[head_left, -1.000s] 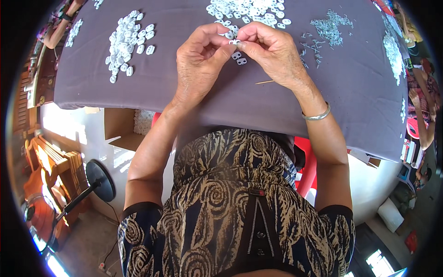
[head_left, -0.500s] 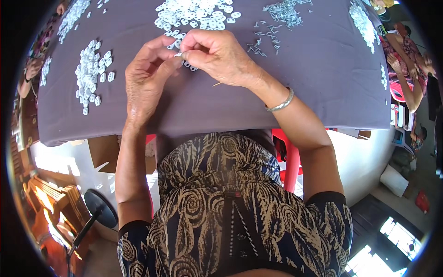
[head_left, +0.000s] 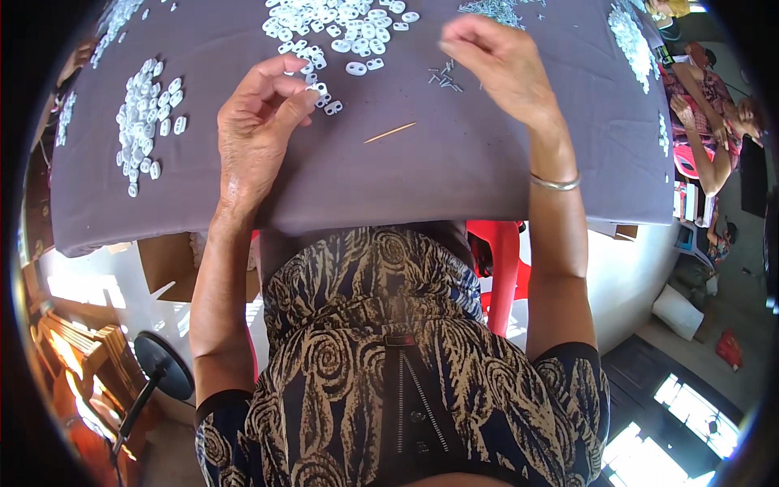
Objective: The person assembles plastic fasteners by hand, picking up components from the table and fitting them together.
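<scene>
My left hand pinches a small white plastic piece with two holes between thumb and fingertips. Below its fingers lie a few more white pieces on the cloth, one of them a two-holed piece. My right hand, with a metal bangle at the wrist, hovers by the small metal pins. Its thumb and fingers are drawn together; whatever may be between them is too small to make out. A thin wooden toothpick rests on the cloth between the two hands.
A purple-grey cloth covers the table. White pieces are heaped at far centre, with a finished-looking white pile at left. More metal pins and a white heap lie at far right. Another person sits beyond the right edge.
My right hand has left my left hand and moved right to the metal pins. The toothpick, mostly hidden under it before, now shows fully. My left hand keeps hold of the white piece.
</scene>
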The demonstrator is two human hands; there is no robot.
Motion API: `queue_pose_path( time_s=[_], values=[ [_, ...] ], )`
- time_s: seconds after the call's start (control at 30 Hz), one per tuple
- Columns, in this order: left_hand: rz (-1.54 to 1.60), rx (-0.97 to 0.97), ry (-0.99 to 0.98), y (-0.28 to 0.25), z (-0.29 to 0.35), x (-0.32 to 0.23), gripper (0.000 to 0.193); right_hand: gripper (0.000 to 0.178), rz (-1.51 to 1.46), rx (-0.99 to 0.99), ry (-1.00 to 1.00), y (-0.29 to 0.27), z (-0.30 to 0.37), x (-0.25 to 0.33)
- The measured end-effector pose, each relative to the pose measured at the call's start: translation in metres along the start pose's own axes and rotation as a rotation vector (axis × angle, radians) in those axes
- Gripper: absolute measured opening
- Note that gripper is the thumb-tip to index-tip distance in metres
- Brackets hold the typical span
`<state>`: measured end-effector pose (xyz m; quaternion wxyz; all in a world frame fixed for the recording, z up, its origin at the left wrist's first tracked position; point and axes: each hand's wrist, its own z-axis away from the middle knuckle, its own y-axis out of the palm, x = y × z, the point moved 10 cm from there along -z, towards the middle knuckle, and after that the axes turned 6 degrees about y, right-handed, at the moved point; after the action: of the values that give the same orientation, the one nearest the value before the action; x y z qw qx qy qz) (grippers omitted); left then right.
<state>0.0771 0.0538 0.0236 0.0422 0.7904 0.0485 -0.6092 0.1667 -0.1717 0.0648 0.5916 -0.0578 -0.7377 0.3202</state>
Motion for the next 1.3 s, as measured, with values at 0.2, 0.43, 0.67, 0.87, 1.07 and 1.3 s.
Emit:
queue_pose_path(
  time_s=[0.2,0.43,0.67,0.87,1.07,1.3],
  values=[
    [-0.003,0.007,-0.031,0.008,0.004,0.006,0.028,0.009,0.310,-0.070,-0.034,-0.012,0.029,-0.032],
    [-0.005,0.010,-0.034,0.009,0.005,0.011,0.028,0.007,0.343,-0.070,-0.094,-0.004,0.032,-0.026],
    [-0.021,0.016,-0.034,0.009,0.004,0.011,0.028,0.004,0.382,-0.041,-0.092,0.000,0.028,-0.025],
    [-0.010,0.023,-0.029,0.010,0.004,0.009,0.028,0.006,0.552,0.003,-0.008,0.006,0.021,-0.030],
    [0.005,0.006,-0.028,0.012,0.007,0.008,0.026,0.008,0.773,0.114,0.039,0.018,0.006,-0.028],
    [0.081,-0.018,0.013,0.012,0.006,0.007,0.024,0.006,0.195,-0.057,-0.054,0.010,0.008,-0.003]
  ],
)
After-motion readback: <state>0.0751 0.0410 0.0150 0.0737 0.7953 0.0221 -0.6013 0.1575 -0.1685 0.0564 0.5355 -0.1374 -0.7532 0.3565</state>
